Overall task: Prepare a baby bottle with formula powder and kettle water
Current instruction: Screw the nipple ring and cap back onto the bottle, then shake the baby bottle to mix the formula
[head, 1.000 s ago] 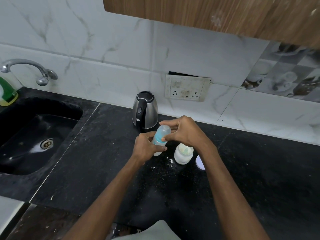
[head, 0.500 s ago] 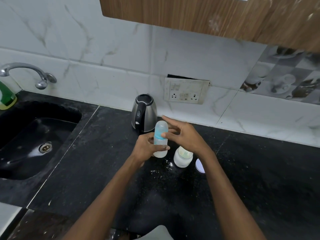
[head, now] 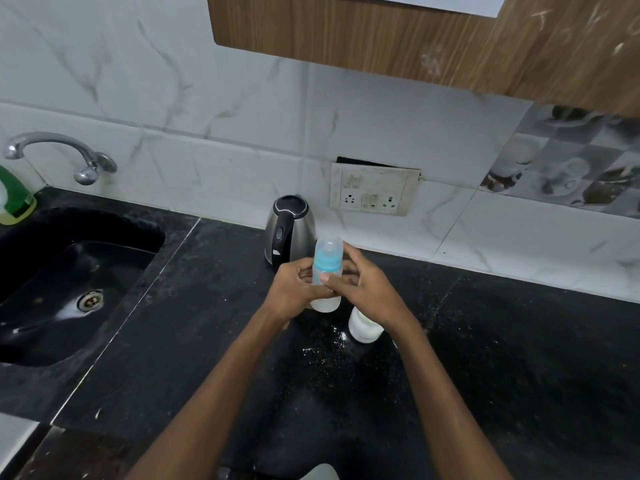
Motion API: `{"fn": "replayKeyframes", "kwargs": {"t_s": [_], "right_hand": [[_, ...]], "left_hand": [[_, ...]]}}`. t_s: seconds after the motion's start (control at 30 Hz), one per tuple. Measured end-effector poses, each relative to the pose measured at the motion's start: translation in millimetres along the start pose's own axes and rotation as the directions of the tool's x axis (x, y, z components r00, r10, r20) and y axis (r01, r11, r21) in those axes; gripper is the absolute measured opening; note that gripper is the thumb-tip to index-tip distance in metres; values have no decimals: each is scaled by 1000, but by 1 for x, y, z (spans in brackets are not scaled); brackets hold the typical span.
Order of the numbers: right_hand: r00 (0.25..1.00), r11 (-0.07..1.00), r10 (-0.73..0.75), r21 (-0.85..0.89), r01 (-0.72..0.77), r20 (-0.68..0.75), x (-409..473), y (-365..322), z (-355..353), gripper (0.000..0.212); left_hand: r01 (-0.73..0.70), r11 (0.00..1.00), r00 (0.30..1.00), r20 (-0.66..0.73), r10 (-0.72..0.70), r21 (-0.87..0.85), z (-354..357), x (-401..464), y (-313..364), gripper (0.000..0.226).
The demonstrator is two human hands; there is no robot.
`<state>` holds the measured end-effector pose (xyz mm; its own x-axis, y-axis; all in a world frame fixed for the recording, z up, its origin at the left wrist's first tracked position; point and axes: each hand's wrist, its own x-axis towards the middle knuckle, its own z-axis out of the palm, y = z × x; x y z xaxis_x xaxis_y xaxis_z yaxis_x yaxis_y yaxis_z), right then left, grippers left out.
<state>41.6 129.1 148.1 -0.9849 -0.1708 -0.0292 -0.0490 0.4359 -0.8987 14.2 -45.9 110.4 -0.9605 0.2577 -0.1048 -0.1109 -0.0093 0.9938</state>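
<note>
We see a speckled black stone desk [head: 519,358] and a rounded steel kettle [head: 289,228] at the wall. Before it, our left hand [head: 294,291] and right hand [head: 363,289] both grip the upright, translucent capped bottle [head: 327,271]; a squat white jar [head: 363,329] stands beside spilled powder [head: 325,342]

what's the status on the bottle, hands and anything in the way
Left hand and right hand both grip the capped baby bottle, upright. Kettle right behind. Formula jar under right wrist; spilled powder on counter.
</note>
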Motion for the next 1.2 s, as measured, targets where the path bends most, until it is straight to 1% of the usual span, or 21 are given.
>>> {"fn": "replayKeyframes", "kwargs": {"t_s": [0.03, 0.07, 0.1, 0.2, 0.23, 0.33, 0.4, 0.5, 0.57, 0.67, 0.73, 0.8, 0.9, 1.03, 1.13, 1.2], "right_hand": [[1000, 1000, -2, -21, 2, 5, -1, -2, -1, 86], [1000, 999, -11, -50, 12, 11, 0, -6, -2, 90], [1000, 997, -28, -73, 28, 9, 0, -11, -5, 87], [995, 995, -78, -59, 75, -54, 8, -22, -13, 59], [994, 995, -84, -53, 80, -66, 11, -26, -14, 54], [995, 997, -76, 3, 77, -69, 14, -30, -12, 49], [995, 996, -76, 44, 79, -70, 14, -31, -10, 48], [991, 994, -100, 38, 104, -90, 16, -29, -4, 49], [992, 993, -91, 63, 96, -85, 18, -26, 1, 56], [997, 988, -76, 134, 76, -5, 17, -17, 3, 82], [997, 988, -71, 140, 66, 28, 15, -11, 4, 92], [997, 990, -61, 130, 56, 37, 13, -9, 6, 97], [999, 992, -53, 116, 53, -1, 14, -6, 10, 95], [997, 996, -32, 86, 38, -77, 15, -1, 8, 103], [996, 985, -28, 165, 41, -81, 13, 7, 11, 111], [995, 982, -14, 186, 32, -95, 12, 11, 15, 115]], "left_hand": [[-5, 1000, 1000, 9, 5, 6, -1, -1, 1, 48], [-10, 1000, 1000, 20, 10, 10, -2, -2, 3, 49], [-11, 1000, 999, 35, 11, 16, -3, -3, 5, 49], [-10, 999, 999, 46, 8, 53, -4, -4, 8, 48], [-8, 999, 999, 32, 7, 46, -3, -5, 8, 46], [1, 1000, 1000, -22, -1, 12, -1, -6, 7, 47], [-8, 1000, 999, -46, 9, 21, -3, -7, 8, 49], [-16, 999, 999, -44, 18, 34, -7, -6, 9, 53], [-7, 1000, 1000, -31, 8, 24, -8, -6, 12, 51], [-17, 1000, 999, -29, 17, 5, -7, -3, 12, 43], [-27, 1000, 999, -19, 27, -8, -7, -3, 12, 41], [-42, 999, 999, -15, 42, 9, -7, -3, 9, 42], [-54, 998, 998, 11, 54, 19, -9, -2, 7, 46], [-62, 998, 997, 40, 62, -5, -13, -2, 6, 63], [-27, 999, 998, 57, 30, -46, -16, -2, 4, 66], [-8, 999, 997, 75, 12, -54, -19, -2, 0, 67]]}}
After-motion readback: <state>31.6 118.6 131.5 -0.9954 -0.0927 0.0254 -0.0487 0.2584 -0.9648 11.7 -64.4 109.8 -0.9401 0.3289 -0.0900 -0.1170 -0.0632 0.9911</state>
